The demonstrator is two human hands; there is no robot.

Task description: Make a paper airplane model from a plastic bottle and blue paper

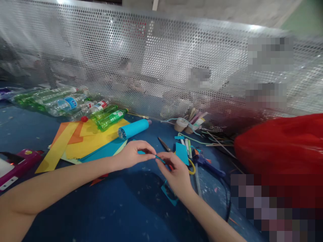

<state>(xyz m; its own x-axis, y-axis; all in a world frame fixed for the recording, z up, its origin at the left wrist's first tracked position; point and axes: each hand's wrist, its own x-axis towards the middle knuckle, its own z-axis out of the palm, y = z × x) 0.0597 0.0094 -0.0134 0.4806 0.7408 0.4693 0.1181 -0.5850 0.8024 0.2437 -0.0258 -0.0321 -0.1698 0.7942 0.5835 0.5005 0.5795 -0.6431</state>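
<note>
— What are the hands doing?

— Both meet over the blue table [121, 208], just in front of the blue-wrapped tube [133, 129]. The left hand [133, 155] pinches one end of a teal paper strip [158, 157] between thumb and forefinger. The right hand [178, 176] nips the other end with its fingertips. The strip sits in the small gap between them, clear of the table.

— And around the tube?

— The tube lies on yellow paper sheets [93, 140], with an orange sheet [74, 132] further left of it. Behind and to its left is a row of plastic bottles [63, 102] lying on their sides, the green bottle [111, 119] nearest to it. To its right is a blue paper piece [182, 153], and behind that two small cups [181, 125] holding sticks. Well right of the tube is a red bag [280, 148].

— Anything under the right hand?

— A teal cut-out [168, 195] lies on the table, partly hidden by the wrist. A perforated metal screen [151, 60] stands behind the tube.
</note>
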